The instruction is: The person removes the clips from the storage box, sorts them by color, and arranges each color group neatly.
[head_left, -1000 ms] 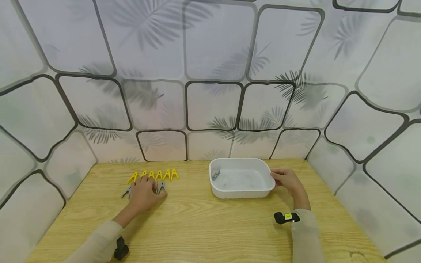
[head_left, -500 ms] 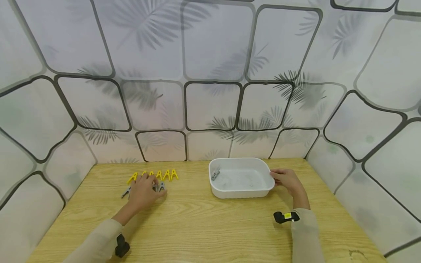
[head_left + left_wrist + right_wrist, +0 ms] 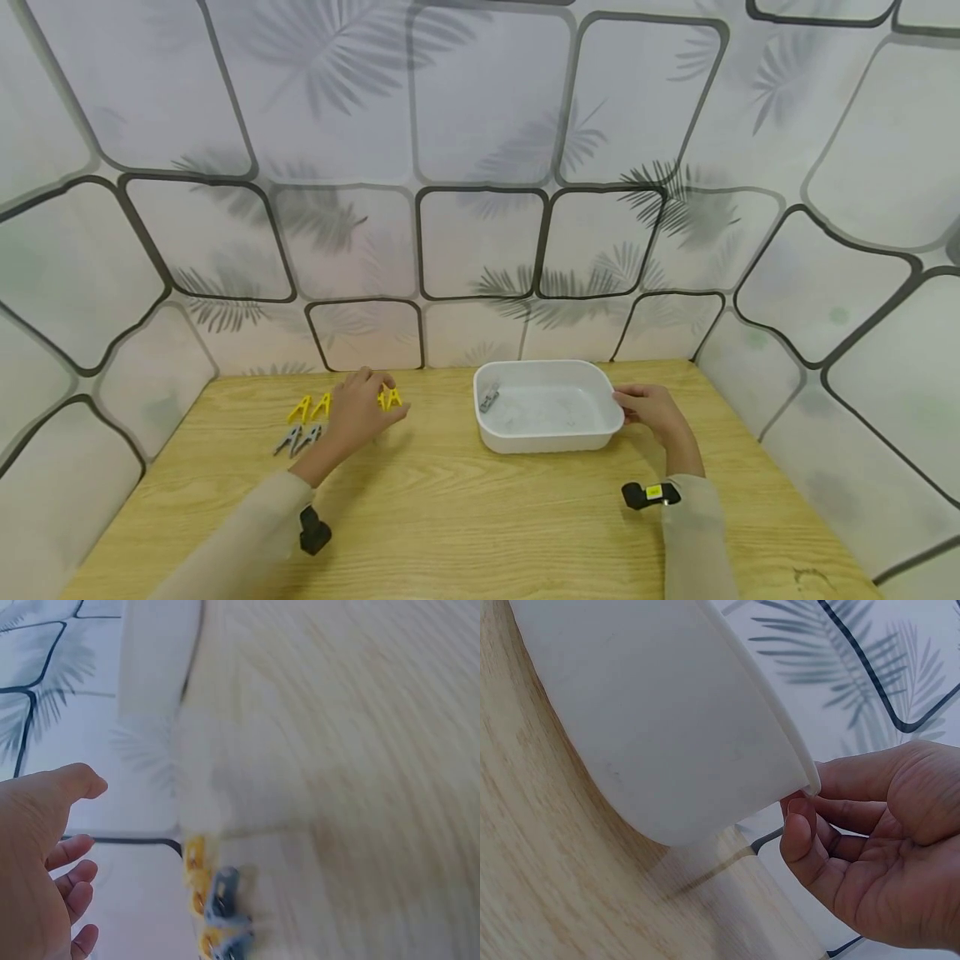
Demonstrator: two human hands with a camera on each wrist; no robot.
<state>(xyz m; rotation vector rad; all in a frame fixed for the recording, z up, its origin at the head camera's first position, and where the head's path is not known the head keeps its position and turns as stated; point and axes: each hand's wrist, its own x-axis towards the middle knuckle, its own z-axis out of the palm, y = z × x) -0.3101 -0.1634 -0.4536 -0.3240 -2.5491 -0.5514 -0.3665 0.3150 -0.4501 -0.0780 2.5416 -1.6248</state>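
My left hand point(image 3: 362, 410) is over the row of yellow clothespins point(image 3: 321, 406), hiding the middle of the row. In the left wrist view its thumb and loosely bent fingers stand apart with nothing seen between them. Two grey clothespins point(image 3: 288, 440) lie just left of the hand; other grey ones may be hidden beneath it. My right hand point(image 3: 660, 414) pinches the right-hand rim of a white plastic tub point(image 3: 551, 443), thumb and fingers at the edge, also seen in the right wrist view. Inside the tub, at its left end, lies a grey clothespin point(image 3: 490, 398), perhaps more than one.
A light wooden table point(image 3: 480, 525) carries everything. Patterned white walls point(image 3: 480, 233) with dark outlines and leaf shapes stand behind and at both sides. Each sleeve bears a small black wrist camera point(image 3: 313, 531).
My left hand has moved right and slightly away from me, uncovering two grey clothespins on its left. The right hand stays on the tub's rim. The view has shifted slightly.
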